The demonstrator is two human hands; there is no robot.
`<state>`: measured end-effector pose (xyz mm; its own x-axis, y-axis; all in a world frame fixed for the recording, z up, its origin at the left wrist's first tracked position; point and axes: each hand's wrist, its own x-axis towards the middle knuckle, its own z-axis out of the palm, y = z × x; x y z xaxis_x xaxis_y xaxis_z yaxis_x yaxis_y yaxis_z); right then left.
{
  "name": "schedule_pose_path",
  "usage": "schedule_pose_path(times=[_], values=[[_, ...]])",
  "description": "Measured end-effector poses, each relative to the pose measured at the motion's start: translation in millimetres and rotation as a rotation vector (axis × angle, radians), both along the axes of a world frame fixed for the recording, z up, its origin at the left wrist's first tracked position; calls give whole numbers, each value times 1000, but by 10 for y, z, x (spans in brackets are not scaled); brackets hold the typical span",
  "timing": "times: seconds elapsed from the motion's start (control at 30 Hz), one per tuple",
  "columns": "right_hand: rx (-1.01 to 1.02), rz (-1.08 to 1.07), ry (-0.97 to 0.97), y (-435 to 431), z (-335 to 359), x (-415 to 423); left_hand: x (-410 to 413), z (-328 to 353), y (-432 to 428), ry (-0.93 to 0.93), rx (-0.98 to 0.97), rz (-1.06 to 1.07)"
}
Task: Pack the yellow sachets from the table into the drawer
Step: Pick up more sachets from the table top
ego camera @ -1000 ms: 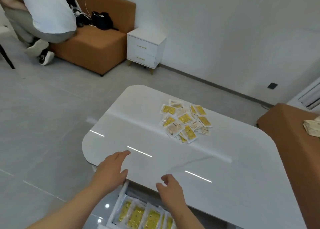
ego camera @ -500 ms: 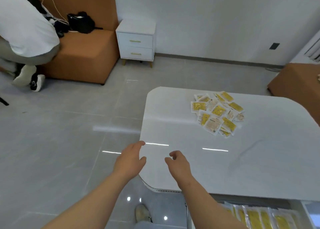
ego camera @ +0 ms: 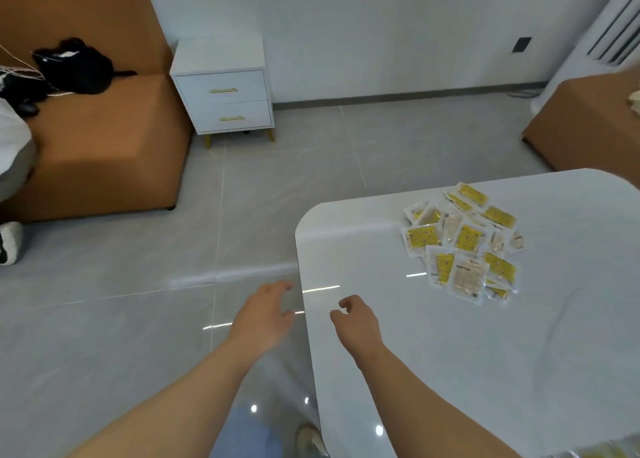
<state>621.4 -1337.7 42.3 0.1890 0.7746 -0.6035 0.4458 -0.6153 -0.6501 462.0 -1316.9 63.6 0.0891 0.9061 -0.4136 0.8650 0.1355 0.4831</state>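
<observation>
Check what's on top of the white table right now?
On the white table: one overlapping pile of yellow sachets near its far side. The right hand hovers empty over the near-left part. Lower sachets are partly covered, so no exact count.

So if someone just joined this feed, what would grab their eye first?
The heap of yellow sachets on the white table, toward its far side. Then both empty hands, the left hand off the table's edge and the right hand over it.

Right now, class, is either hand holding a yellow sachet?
No: the left hand and right hand are both empty, and the sachets lie piled on the table.
</observation>
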Motion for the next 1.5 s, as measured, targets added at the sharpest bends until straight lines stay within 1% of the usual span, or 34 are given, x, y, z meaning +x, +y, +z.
schedule_pose_path(times=[0.13,0.3,0.5,0.6,0.73,0.9,1.0,1.03,1.1,1.17,1.23,1.3,1.37,1.43,1.5], values=[[-30,-99,-17,545,-152,-178,-132,-110,744,-1,-32,-112],[-44,-309,-11,1232,-310,-390,-205,-193,1740,-7,-53,-332],[-90,-539,-19,1689,-392,-317,89,-288,2589,18,-94,-579],[-124,-650,-30,1768,-498,-70,398,-365,2849,44,-123,-694],[-187,-763,-40,1874,-759,409,950,-531,3151,64,-132,-787],[-303,-815,-107,2042,-1186,1250,1839,-881,3394,111,-168,-883],[-404,-895,-176,2055,-1435,1843,2402,-1196,3462,145,-164,-965],[-444,-888,-233,2047,-1527,2023,2578,-1314,3472,156,-153,-992],[-524,-777,-373,2015,-1738,2332,2917,-1568,3472,203,-103,-1073],[-554,-663,-431,1979,-1989,2550,3241,-1822,3462,268,-26,-1189],[-545,-552,-434,1913,-2230,2648,3517,-2051,3442,326,-9,-1262],[-528,-478,-430,1826,-2409,2695,3727,-2279,3430,382,-39,-1284],[-517,-447,-436,1749,-2475,2715,3836,-2441,3364,461,-19,-1300],[-511,-449,-436,1714,-2501,2746,3880,-2537,3280,547,67,-1309],[-507,-450,-428,1711,-2514,2767,3875,-2594,3260,571,127,-1314]])
